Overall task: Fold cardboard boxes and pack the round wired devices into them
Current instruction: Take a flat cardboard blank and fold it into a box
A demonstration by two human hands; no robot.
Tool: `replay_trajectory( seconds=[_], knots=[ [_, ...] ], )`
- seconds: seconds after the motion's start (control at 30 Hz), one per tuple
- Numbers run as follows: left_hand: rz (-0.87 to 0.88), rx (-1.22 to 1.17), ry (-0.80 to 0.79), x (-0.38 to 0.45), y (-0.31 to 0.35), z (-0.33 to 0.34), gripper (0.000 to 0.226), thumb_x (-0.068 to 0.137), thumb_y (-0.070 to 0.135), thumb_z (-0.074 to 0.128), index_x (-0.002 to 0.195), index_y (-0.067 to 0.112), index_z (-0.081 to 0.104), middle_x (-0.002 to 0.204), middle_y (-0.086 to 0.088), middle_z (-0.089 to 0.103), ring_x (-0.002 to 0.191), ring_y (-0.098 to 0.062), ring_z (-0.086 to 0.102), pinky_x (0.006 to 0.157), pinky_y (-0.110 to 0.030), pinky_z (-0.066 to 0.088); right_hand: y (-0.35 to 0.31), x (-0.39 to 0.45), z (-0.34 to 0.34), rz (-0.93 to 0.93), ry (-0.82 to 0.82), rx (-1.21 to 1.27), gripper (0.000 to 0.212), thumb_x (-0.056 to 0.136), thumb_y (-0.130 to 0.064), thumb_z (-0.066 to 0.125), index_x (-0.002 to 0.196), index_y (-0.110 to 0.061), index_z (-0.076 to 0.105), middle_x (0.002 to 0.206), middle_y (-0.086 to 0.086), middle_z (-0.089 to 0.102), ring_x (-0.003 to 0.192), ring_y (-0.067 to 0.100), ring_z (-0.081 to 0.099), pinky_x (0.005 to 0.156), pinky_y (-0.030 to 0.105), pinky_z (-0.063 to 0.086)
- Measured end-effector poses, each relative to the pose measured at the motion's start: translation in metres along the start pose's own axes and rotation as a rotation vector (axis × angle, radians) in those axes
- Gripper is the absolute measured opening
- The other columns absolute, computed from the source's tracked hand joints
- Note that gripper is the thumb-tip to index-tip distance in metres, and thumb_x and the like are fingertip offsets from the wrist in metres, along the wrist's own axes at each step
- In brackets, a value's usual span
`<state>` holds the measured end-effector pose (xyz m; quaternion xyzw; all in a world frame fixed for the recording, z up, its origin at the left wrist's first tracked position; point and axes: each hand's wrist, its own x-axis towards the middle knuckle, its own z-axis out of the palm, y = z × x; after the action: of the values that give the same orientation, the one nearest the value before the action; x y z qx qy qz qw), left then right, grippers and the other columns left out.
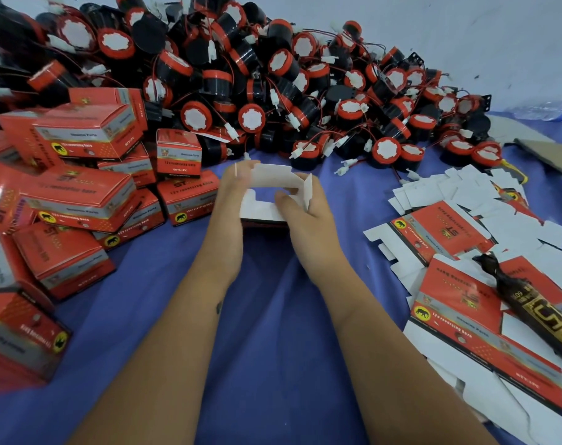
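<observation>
**Hands on a half-folded box, centre of cloth**

My left hand (229, 200) and right hand (300, 208) hold one box (270, 194) between them, white inside facing me. Left fingers curl round its left side; right thumb presses on the near flap, the right fingers wrapped round the right end. The box stands open-topped, flaps up, its bottom edge down near the blue cloth (266, 316).

- Devices (241, 69): a large heap, black bodies with red caps and white plugs on red wires, just beyond my hands, running across the back.
- Packed boxes (80, 194): red, stacked loosely on my left.
- Flat blanks (466, 239): a spread pile on my right, some printed side up, some white.
- Dark wrapped object (530, 303): lying on the blanks.
- Bottle (543, 110): clear, on its side, far right.
- Wall (433, 20): pale, behind the heap.
</observation>
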<state>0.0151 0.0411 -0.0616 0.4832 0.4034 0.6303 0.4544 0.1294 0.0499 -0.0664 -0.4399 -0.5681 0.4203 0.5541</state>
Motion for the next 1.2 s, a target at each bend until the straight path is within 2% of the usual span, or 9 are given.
replay_trajectory(
  seconds=[0.07,0.17,0.33,0.47,0.57,0.7,0.97,1.07,1.2],
  knots=[
    [-0.033,-0.080,0.004,-0.001,0.001,-0.001,0.055,0.104,0.050,0.023,0.129,0.020,0.062,0.124,0.000,0.069,0.116,-0.015,0.063,0.093,-0.031,0.050,0.000,0.001,0.003,-0.004,0.020,-0.018,0.021,0.096,-0.016,0.053,0.110,-0.031,0.055,0.121,0.000,0.057,0.110,0.013,0.055,0.087,0.023,0.047],
    [0.000,0.001,-0.006,-0.003,0.002,0.002,0.037,0.103,0.037,0.035,0.127,0.026,0.061,0.128,0.006,0.065,0.117,-0.009,0.059,0.097,-0.029,0.048,-0.001,0.000,0.005,-0.029,0.048,-0.006,0.029,0.095,-0.013,0.052,0.102,-0.042,0.052,0.122,0.002,0.055,0.113,0.015,0.053,0.091,0.030,0.048],
    [0.161,0.211,-0.064,-0.007,-0.002,0.004,0.024,0.106,0.023,0.040,0.126,0.033,0.050,0.123,0.015,0.056,0.106,0.005,0.055,0.086,-0.016,0.047,-0.005,-0.002,0.007,0.017,0.075,0.042,0.028,0.093,-0.013,0.052,0.113,-0.031,0.056,0.127,0.007,0.054,0.116,0.019,0.055,0.095,0.040,0.051],
    [0.119,0.176,0.068,-0.003,-0.004,0.003,0.029,0.106,0.015,0.040,0.117,0.039,0.051,0.111,0.016,0.060,0.091,0.010,0.059,0.074,-0.011,0.047,-0.014,-0.003,0.003,0.018,-0.041,0.153,0.036,0.087,-0.035,0.056,0.122,-0.029,0.057,0.121,-0.006,0.058,0.113,0.002,0.056,0.095,0.024,0.048],
    [-0.002,0.022,0.149,0.004,-0.003,0.000,0.032,0.105,0.016,0.041,0.119,0.041,0.054,0.118,0.012,0.063,0.101,-0.002,0.063,0.077,-0.022,0.051,-0.016,0.001,-0.004,0.004,-0.053,0.323,0.031,0.103,-0.017,0.039,0.127,-0.008,0.057,0.093,-0.027,0.067,0.090,-0.017,0.059,0.076,0.004,0.045],
    [0.029,-0.101,0.113,0.002,0.001,0.001,0.037,0.103,0.008,0.042,0.111,0.042,0.055,0.117,0.005,0.066,0.099,-0.013,0.065,0.078,-0.029,0.055,-0.015,0.002,-0.003,0.160,-0.137,0.440,0.027,0.099,-0.014,0.045,0.118,-0.018,0.063,0.107,0.000,0.072,0.094,0.013,0.066,0.076,0.024,0.055],
    [-0.001,-0.204,0.083,-0.003,0.008,0.003,0.039,0.094,0.009,0.045,0.067,0.027,0.066,0.123,0.006,0.068,0.107,-0.014,0.065,0.077,-0.024,0.053,-0.012,0.000,0.002,0.136,-0.094,0.376,0.025,0.099,-0.010,0.043,0.101,-0.027,0.061,0.109,0.005,0.062,0.091,0.016,0.059,0.067,0.022,0.052],
    [0.019,-0.040,0.020,-0.005,0.006,0.005,0.019,0.084,0.024,0.049,0.075,0.032,0.063,0.112,0.019,0.069,0.096,-0.003,0.063,0.076,-0.022,0.049,-0.011,-0.001,0.001,0.130,-0.072,0.358,0.026,0.099,-0.010,0.040,0.102,-0.027,0.061,0.106,0.003,0.061,0.088,0.014,0.058,0.068,0.022,0.050],
    [0.066,0.059,0.000,-0.002,0.000,0.001,0.043,0.098,0.008,0.052,0.124,0.043,0.050,0.125,0.010,0.063,0.112,-0.009,0.062,0.086,-0.024,0.054,-0.013,0.001,-0.006,0.168,-0.105,0.415,0.023,0.086,-0.023,0.049,0.104,-0.024,0.064,0.100,0.001,0.066,0.092,0.017,0.059,0.079,0.031,0.049]
  ],
)
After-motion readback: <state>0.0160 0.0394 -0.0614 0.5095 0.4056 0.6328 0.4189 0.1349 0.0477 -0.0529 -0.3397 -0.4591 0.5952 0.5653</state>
